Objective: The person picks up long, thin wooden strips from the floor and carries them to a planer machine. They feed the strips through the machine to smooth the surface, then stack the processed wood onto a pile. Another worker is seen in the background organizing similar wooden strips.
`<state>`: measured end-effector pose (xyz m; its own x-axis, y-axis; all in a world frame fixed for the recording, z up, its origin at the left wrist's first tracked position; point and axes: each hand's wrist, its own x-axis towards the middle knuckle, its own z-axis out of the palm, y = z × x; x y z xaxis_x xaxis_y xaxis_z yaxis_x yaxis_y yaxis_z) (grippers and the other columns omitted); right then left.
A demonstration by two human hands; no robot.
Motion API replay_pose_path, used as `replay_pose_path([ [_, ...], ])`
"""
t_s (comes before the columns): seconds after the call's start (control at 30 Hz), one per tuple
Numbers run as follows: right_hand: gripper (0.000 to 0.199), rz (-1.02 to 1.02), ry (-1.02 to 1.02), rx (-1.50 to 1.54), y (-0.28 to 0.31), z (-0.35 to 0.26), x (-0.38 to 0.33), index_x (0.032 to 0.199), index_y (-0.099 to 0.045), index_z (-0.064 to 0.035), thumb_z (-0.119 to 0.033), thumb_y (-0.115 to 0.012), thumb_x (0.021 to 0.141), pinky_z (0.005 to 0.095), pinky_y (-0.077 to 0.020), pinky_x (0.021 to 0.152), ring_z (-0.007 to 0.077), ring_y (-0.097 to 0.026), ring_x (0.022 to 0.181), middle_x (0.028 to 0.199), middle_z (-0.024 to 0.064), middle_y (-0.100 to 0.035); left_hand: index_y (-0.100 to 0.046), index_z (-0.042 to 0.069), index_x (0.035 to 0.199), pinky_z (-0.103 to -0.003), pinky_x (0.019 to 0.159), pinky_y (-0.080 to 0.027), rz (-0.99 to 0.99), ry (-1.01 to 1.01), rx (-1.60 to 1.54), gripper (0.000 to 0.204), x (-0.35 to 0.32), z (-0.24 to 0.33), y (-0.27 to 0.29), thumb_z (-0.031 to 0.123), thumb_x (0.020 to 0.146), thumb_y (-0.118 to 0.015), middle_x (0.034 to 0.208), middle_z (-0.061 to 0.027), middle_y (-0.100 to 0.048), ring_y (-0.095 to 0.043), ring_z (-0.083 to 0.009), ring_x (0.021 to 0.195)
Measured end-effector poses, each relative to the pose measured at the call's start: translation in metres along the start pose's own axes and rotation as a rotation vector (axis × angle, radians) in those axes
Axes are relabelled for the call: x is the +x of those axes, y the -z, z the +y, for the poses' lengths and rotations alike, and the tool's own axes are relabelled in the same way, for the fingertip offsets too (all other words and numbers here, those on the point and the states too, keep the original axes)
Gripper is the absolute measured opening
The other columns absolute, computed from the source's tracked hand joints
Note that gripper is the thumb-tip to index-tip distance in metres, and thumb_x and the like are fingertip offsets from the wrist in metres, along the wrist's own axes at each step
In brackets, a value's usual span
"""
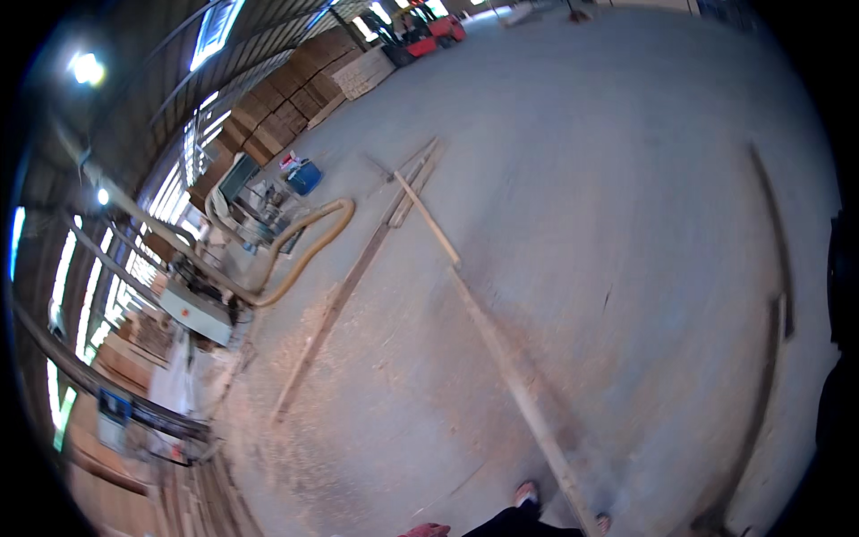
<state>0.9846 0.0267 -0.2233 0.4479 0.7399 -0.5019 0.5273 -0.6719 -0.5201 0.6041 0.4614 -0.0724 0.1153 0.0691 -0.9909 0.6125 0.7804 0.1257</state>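
Only a small reddish part of my left hand (425, 531) shows at the lower edge, left of my dark trouser leg (519, 524). Its fingers are cut off by the frame, so I cannot see what it holds, if anything. My right hand is out of the picture. One of my feet (526, 492) stands on the concrete floor beside a long wooden strip (514, 380), which runs away from me. A thinner strip (428, 217) continues its line farther off.
Another long timber (335, 309) lies to the left amid sawdust. Long dark strips (769, 376) lie at the right. A machine with a grey box (195, 313) and a tan hose (309, 224) stands left, near a blue bin (304, 177). Stacked boards (291, 98) and a red forklift (420, 40) are far off.
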Motion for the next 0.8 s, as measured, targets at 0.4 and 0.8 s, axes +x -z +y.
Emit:
replay_pose_path([
  [0.4,0.031,0.451,-0.158,-0.526,0.434,-0.285,0.026,0.098,-0.051,-0.0022,-0.013,-0.057,0.070,0.0445,-0.0340,0.089,0.0257,-0.055,0.082,0.083,0.0102,-0.052,-0.038,-0.005,0.131,-0.040,0.102,-0.034,0.159,-0.881,0.724,0.079,-0.076,0.318,-0.139,0.046,0.077,-0.063,0.129,-0.0256,-0.046,-0.045,-0.0364,0.120],
  [0.8,0.053,1.766,0.225,-1.198,0.687,-0.536,0.127,0.128,-0.045,-0.0104,0.002,-0.056,0.078,0.0500,-0.0252,0.109,0.0296,-0.039,0.124,0.127,0.0121,-0.047,-0.052,0.006,0.114,-0.042,0.091,-0.040,0.536,-1.920,0.726,0.063,-0.244,0.635,-0.227,0.039,0.064,-0.072,0.108,-0.0172,-0.056,-0.053,-0.0334,0.103],
])
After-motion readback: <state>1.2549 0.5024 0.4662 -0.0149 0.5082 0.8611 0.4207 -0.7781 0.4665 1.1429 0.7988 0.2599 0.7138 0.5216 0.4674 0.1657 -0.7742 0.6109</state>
